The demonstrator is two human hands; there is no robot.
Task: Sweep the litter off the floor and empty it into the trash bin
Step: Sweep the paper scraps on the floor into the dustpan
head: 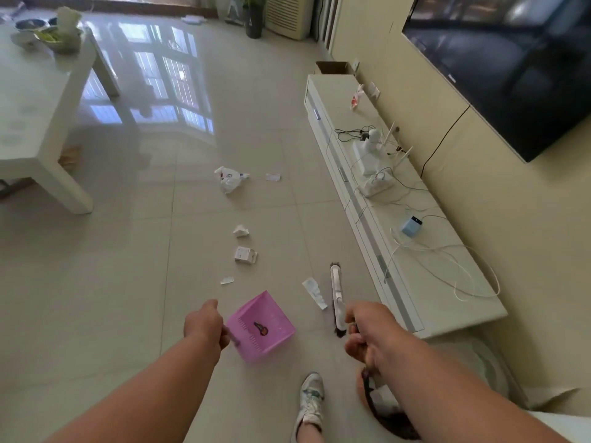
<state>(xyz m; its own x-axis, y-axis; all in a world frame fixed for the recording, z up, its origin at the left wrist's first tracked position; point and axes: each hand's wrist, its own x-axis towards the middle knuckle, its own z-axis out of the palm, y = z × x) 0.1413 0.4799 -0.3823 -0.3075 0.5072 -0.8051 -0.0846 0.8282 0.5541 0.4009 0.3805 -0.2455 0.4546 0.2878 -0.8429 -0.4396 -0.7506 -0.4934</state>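
Right hand [367, 334] closed round broom [337, 295], head lying lengthwise on floor [128, 282] just beside paper slip [315, 292]; left hand [204, 324] clasping pink dustpan [260, 327], mouth toward litter trail [244, 254] beyond; bin unseen

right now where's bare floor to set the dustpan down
Bare tiles lie left of the dustpan, toward the table, and farther off beyond the bag. The strip from the bag to the broom is crowded with paper scraps.
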